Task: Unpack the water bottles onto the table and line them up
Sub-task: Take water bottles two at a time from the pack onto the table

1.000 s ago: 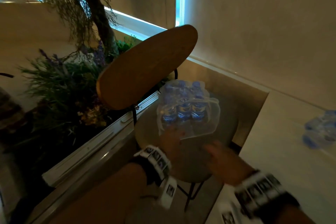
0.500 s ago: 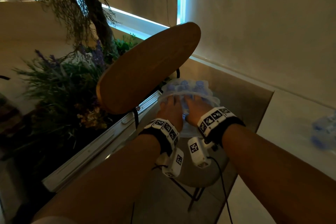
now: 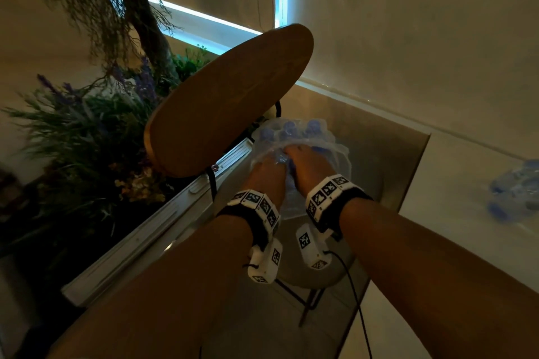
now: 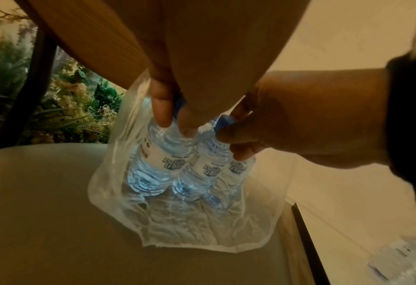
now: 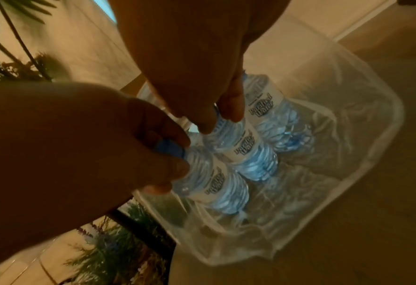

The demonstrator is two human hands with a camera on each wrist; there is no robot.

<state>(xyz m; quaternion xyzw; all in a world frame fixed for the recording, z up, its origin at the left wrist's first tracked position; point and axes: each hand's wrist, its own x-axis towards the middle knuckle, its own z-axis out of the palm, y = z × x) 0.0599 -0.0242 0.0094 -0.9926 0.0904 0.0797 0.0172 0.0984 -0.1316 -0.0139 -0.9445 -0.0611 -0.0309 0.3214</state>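
A pack of small water bottles (image 3: 288, 128) with blue caps stands in torn clear plastic wrap (image 4: 202, 231) on a round chair seat (image 4: 43, 192). Three labelled bottles form the near row. My left hand (image 4: 175, 123) grips the neck of the leftmost bottle (image 4: 151, 164); in the right wrist view its blue cap (image 5: 170, 150) shows between the fingers. Close beside it, my right hand (image 5: 220, 123) grips the neck of the middle bottle (image 5: 248, 154). The third bottle (image 5: 273, 115) stands untouched. In the head view both hands (image 3: 285, 163) hide the bottle tops.
The chair's wooden backrest (image 3: 227, 102) leans just left of the pack. A planter with green and purple plants (image 3: 87, 140) lies further left. The pale table (image 3: 466, 178) is on the right, with several blurred bottles (image 3: 516, 192) on it. A wall runs behind.
A second ago both hands were still short of the pack. They moved forward into the wrap and now hold two bottle necks side by side.
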